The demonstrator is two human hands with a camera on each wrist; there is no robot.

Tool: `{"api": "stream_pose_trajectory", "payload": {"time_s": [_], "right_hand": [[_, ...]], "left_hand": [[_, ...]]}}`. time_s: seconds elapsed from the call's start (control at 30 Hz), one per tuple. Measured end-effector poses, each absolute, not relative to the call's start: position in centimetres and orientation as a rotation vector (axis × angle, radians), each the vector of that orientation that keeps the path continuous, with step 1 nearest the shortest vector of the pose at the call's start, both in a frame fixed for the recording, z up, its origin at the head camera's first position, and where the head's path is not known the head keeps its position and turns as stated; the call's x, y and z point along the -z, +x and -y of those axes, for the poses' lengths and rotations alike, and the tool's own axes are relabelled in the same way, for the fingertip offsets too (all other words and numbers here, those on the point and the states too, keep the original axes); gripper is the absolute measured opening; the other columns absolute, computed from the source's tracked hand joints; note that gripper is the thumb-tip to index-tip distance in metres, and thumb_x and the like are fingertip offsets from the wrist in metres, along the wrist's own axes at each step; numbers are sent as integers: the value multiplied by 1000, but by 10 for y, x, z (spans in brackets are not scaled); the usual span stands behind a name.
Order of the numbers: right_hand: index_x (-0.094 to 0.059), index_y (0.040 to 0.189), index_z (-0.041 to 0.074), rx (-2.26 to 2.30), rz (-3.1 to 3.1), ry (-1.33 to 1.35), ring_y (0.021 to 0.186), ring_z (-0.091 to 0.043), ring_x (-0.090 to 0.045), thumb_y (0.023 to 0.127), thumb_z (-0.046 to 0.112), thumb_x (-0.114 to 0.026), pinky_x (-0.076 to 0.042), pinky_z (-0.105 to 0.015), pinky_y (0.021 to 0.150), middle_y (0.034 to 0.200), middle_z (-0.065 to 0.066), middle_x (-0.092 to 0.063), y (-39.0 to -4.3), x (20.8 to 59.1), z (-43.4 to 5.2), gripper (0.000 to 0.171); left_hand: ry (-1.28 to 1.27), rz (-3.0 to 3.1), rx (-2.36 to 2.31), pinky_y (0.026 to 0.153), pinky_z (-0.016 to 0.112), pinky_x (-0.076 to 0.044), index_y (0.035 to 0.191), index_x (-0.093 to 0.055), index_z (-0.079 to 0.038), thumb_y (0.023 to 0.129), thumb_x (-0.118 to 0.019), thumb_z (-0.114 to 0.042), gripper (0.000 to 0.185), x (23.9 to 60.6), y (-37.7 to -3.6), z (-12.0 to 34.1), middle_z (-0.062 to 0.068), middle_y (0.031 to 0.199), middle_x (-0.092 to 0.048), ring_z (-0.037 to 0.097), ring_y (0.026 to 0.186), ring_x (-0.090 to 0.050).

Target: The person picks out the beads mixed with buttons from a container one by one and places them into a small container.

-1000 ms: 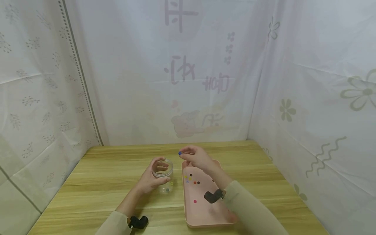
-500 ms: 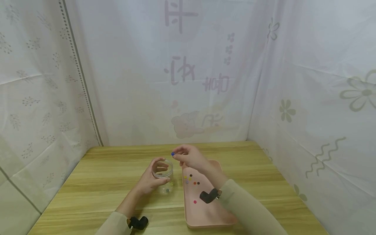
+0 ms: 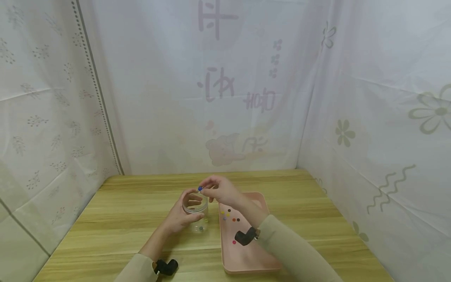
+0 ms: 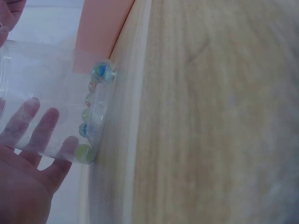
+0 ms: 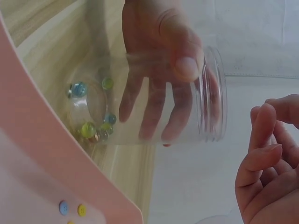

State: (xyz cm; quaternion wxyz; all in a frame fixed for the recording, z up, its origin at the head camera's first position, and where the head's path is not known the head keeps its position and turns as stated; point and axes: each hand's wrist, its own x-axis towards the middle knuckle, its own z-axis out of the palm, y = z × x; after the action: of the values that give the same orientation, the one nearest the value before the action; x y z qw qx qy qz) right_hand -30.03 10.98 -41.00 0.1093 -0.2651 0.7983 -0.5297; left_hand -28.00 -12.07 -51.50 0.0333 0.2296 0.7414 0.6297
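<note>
Right hand (image 3: 222, 190) had shifted left since the earlier frames, from over the tray's far end to just above the jar's mouth, blue bead (image 3: 200, 188) carried along with it. Left hand and jar had stayed put.

Wooden surface (image 3: 134, 207) ran wall to wall inside white patterned curtains (image 3: 53, 98). Pink tray (image 3: 262, 258) lay right of centre on it, its long side just beside the jar. Clear jar (image 3: 195, 211) stood upright, open at the top, left of the tray. Left hand (image 3: 179, 217) wrapped the jar from the left, fingers (image 5: 154, 100) curled round the far wall, thumb near the rim. Right-hand fingers pinched together on the blue bead, held just over the jar's rim. Black wrist cameras sat on both sleeves (image 3: 292, 250).

Small stuff: several glass marbles (image 5: 88, 128) lay on the jar's bottom, blue, green and yellow. A handful of coloured buttons (image 3: 230, 216) lay scattered in the tray's far half, one pink one (image 3: 234, 242) apart from the rest, nearer the person.
</note>
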Motion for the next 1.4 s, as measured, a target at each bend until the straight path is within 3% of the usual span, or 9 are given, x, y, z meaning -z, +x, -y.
{"api": "stream_pose_trajectory", "payload": {"time_s": [0.33, 0.5, 0.63, 0.77, 0.97, 1.2, 1.4], "right_hand": [[-74, 125, 10, 1530, -2349, -809, 78, -17, -68, 106, 25, -73, -60, -31, 75, 109, -7, -74, -303, 415, -100, 24], [-75, 123, 10, 1493, -2381, -804, 76, -16, -67, 105, 22, -73, -60, -34, 70, 114, -20, -75, -305, 416, -95, 22], [-76, 121, 9, 1466, -2408, -796, 71, -14, -66, 104, 18, -74, -58, -29, 65, 116, -27, -74, -307, 419, -91, 19], [-77, 120, 12, 1453, -2419, -793, 70, -17, -65, 104, 18, -74, -53, -25, 60, 114, -24, -76, -306, 420, -88, 17], [-78, 118, 16, 1446, -2424, -781, 76, -32, -70, 105, 20, -75, -48, -25, 58, 108, -12, -77, -304, 419, -85, 14], [-77, 124, 15, 1466, -2425, -787, 73, -18, -69, 104, 21, -73, -54, -29, 62, 109, -8, -77, -305, 423, -88, 21], [-74, 131, 11, 1488, -2447, -771, 71, -16, -67, 107, 26, -70, -50, -29, 61, 110, -5, -75, -305, 420, -102, 28]], "left_hand": [[683, -2296, -1912, 110, 60, -56, 162, -35, -19, 94, -86, -14, 85, 516, -280, 120, 29, 154, -53, 54, 145, -53], [681, -2287, -1912, 112, 62, -55, 164, -33, -20, 95, -86, -16, 87, 515, -280, 120, 29, 155, -52, 54, 146, -52], [681, -2289, -1914, 111, 59, -56, 165, -33, -21, 95, -86, -17, 88, 515, -280, 120, 27, 156, -52, 54, 146, -52], [686, -2269, -1928, 109, 57, -58, 165, -33, -21, 95, -86, -16, 88, 514, -280, 120, 24, 157, -51, 56, 147, -51], [698, -2261, -1923, 109, 56, -58, 162, -34, -20, 96, -85, -17, 83, 514, -279, 120, 22, 160, -48, 56, 148, -48], [672, -2281, -1920, 110, 58, -57, 163, -33, -17, 95, -86, -14, 86, 515, -276, 121, 27, 158, -49, 56, 147, -51], [696, -2279, -1927, 111, 62, -56, 160, -35, -17, 95, -86, -14, 83, 514, -277, 120, 33, 155, -50, 57, 144, -52]]}}
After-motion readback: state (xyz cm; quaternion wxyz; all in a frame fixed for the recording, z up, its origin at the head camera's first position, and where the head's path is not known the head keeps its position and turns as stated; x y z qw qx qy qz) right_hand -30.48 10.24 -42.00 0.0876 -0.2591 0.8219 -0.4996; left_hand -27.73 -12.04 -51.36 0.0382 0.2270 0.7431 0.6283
